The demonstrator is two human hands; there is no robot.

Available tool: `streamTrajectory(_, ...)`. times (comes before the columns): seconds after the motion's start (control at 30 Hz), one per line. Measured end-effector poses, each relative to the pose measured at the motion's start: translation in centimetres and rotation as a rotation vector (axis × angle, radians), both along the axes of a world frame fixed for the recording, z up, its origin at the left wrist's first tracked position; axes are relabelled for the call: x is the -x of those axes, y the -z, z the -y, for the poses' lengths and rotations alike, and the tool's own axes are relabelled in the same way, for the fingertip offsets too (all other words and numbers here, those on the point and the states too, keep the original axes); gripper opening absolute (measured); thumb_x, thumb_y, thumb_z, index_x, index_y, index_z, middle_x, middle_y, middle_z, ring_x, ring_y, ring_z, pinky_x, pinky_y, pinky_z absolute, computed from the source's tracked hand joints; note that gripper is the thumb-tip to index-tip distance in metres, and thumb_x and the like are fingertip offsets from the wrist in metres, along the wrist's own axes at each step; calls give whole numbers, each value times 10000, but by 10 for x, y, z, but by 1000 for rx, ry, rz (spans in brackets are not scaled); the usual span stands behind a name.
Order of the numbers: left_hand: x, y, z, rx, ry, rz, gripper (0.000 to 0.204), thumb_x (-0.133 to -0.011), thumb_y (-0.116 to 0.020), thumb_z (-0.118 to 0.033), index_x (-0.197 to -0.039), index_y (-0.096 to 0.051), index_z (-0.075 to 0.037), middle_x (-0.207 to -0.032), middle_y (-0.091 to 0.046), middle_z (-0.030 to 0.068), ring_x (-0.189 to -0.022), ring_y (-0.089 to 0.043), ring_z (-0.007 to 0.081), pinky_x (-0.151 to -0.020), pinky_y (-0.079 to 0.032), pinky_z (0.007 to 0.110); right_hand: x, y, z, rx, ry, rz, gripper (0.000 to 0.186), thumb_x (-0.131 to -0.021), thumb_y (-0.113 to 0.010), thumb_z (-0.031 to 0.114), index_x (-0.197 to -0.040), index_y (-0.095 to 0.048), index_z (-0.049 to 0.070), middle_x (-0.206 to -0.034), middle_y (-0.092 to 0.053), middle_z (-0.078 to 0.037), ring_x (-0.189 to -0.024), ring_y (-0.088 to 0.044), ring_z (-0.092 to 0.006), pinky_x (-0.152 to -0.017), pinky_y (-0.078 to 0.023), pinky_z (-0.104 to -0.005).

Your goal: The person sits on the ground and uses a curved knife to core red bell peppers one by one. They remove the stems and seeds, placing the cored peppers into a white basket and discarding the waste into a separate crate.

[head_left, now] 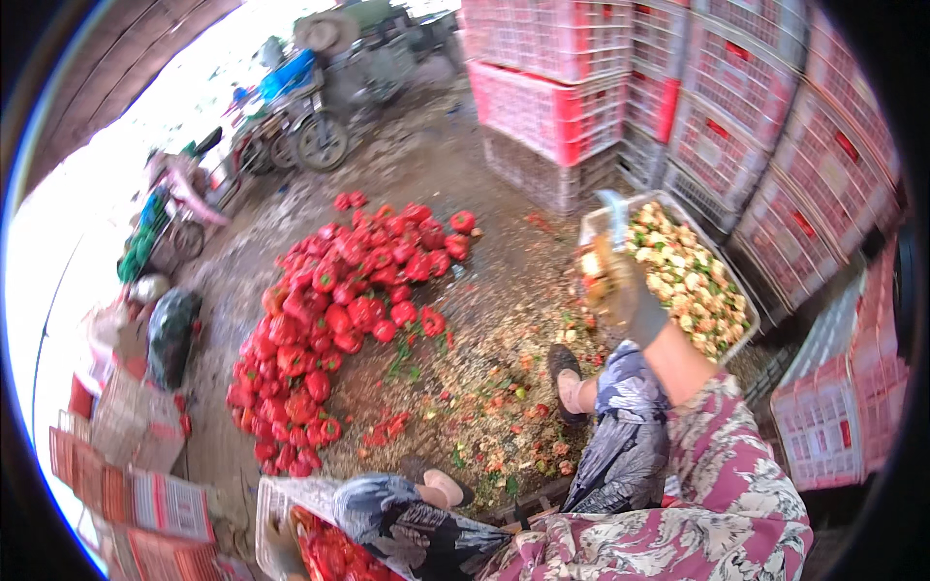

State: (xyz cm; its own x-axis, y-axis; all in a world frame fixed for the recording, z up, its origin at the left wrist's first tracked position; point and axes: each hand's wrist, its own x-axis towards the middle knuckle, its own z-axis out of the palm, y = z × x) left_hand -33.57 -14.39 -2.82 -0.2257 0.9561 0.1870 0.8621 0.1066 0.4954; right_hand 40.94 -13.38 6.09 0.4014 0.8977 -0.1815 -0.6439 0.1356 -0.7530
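Gripping the scrap crate by its edge in my gloved right hand, held raised at my right, my left hand out of sight, I judge much remains: peppers lie heaped on the floor amid trimmings.

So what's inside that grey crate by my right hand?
The grey crate is heaped with cut pepper scraps, pale, green and orange. The right hand covers its near corner, and anything beneath the top layer is hidden.
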Motion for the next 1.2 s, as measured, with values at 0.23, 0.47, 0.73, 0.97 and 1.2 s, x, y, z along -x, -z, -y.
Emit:
streamTrajectory(0.23,-116,-50,-106,14,92,297,236,-907,-681,-174,-1010,-684,38,-839,-694,132,-776,-638,192,-733,-511,345,-157,36,-2,300,537,1002,189,-893,-738,207,-968,-642,62,-745,-625,-2,-603,-568,-93,-474,-437,-250)
streamTrajectory(0.47,-157,39,-251,106,135,243,384,-848,-720,-267,-1119,-692,4,-1080,-713,217,-1012,-690,337,-898,-526,407,-97,47,-56,368,468,949,179,-884,-711,155,-939,-570,60,-706,-598,-42,-337,-441,-126,-283,-328,-286)
streamTrajectory(0.73,-224,156,-377,223,101,229,546,-861,-737,-305,-1329,-584,-69,-1095,-686,156,-1005,-683,296,-894,-520,383,112,38,-125,577,-244,502,143,-891,-684,157,-948,-667,27,-807,-637,-26,-476,-521,-75,-411,-440,-236)
streamTrajectory(0.97,-246,202,-471,98,159,122,639,-865,-700,-312,-1416,-498,-59,-1276,-633,226,-1127,-635,394,-942,-502,452,119,61,-166,723,-256,382,170,-882,-668,107,-979,-645,-32,-874,-700,-112,-438,-539,-95,-391,-431,-250)
streamTrajectory(1.2,-270,227,-550,312,48,84,829,-807,-707,-375,-1505,-366,-84,-1304,-589,299,-1170,-592,451,-1006,-466,483,126,51,-207,865,-369,349,197,-872,-645,66,-1011,-658,-73,-791,-669,-114,-456,-549,-98,-421,-443,-243)
